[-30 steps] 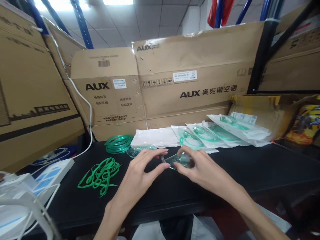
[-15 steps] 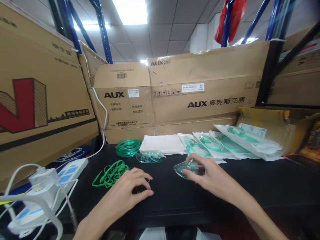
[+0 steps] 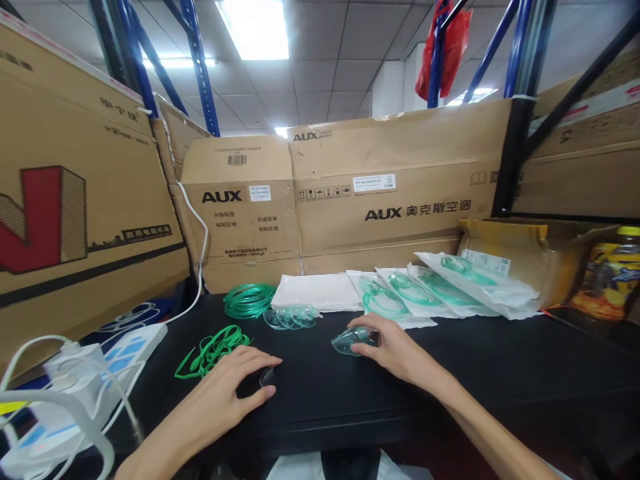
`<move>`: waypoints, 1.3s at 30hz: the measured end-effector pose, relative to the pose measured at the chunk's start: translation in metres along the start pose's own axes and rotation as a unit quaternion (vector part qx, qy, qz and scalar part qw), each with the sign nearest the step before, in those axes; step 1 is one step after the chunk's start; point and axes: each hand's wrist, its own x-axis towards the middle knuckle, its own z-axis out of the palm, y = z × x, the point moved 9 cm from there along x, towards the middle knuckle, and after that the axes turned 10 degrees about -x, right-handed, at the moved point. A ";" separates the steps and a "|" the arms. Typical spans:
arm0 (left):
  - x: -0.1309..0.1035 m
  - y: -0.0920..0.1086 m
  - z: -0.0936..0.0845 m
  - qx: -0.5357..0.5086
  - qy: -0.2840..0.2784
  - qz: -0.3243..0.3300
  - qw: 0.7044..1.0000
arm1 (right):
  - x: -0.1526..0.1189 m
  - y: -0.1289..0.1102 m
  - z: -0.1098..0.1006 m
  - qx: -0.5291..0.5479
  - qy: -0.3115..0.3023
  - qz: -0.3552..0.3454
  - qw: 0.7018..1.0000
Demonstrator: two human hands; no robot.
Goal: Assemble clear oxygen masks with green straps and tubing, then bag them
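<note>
My right hand (image 3: 387, 343) grips a clear green-tinted mask (image 3: 345, 343) at its right end, just above the black table (image 3: 320, 400). To the left, my left hand (image 3: 240, 383) is low over the table, thumb and fingers apart. A small dark, shiny object (image 3: 269, 378) shows in the gap between them; whether it touches the fingers is unclear. Green elastic straps (image 3: 215, 350) lie in a tangle just beyond my left hand. Farther back are a coil of green tubing (image 3: 249, 301) and several overlapping clear masks (image 3: 291, 317).
White sheets or pouches (image 3: 319, 293) lie at the back centre. Several packets with green tubing (image 3: 420, 293) overlap to their right, before an open carton (image 3: 555, 260) and a bottle (image 3: 607, 273). A power strip (image 3: 135, 350) with cables is on the left; large boxes (image 3: 380, 233) line the back.
The view has shifted slightly to the right. My left hand has moved a little left and its finger gap is wider. My right hand still holds the mask.
</note>
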 end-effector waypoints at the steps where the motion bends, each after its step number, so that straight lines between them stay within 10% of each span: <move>1: -0.001 -0.004 0.000 0.004 -0.003 -0.002 1.000 | 0.002 0.002 0.002 -0.003 0.006 0.003 1.000; 7: 0.007 -0.016 -0.005 0.009 0.014 -0.025 1.000 | 0.019 0.005 0.003 -0.025 0.022 -0.009 0.999; 19: 0.114 -0.023 0.003 0.005 0.053 0.027 0.998 | 0.104 -0.017 0.031 -0.025 0.022 -0.056 0.998; 39: 0.119 -0.032 0.010 -0.010 0.027 0.028 0.999 | 0.103 -0.046 0.059 -0.133 -0.069 -0.134 0.980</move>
